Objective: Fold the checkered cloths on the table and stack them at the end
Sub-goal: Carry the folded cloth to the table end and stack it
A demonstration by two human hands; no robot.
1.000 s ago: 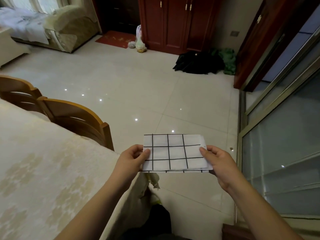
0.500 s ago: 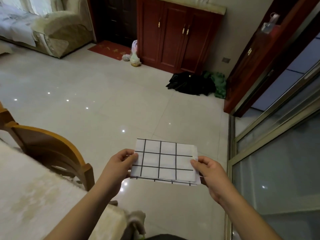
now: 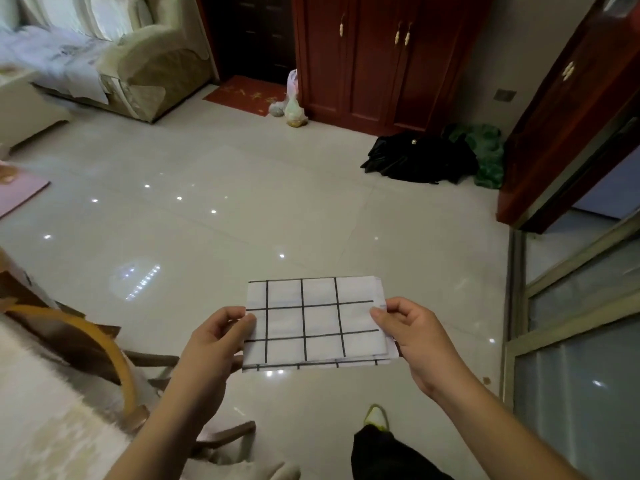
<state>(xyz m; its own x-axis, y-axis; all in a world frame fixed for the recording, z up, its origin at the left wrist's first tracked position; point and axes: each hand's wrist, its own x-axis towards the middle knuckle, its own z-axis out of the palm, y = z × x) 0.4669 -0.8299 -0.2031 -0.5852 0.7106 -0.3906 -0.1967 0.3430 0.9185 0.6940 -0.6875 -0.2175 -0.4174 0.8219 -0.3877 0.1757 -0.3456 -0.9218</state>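
Folded checkered cloth (image 3: 313, 323) held up in the air over the floor (image 3: 242, 220), left hand (image 3: 214, 341) pinching its left edge, right hand (image 3: 415, 334) pinching its right edge, counter (image 3: 41, 410) near left.

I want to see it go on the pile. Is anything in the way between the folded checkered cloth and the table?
Nothing visible blocks it. Both hands, left hand and right hand, hold the checkered cloth over the floor; the table lies left, beside the chair.
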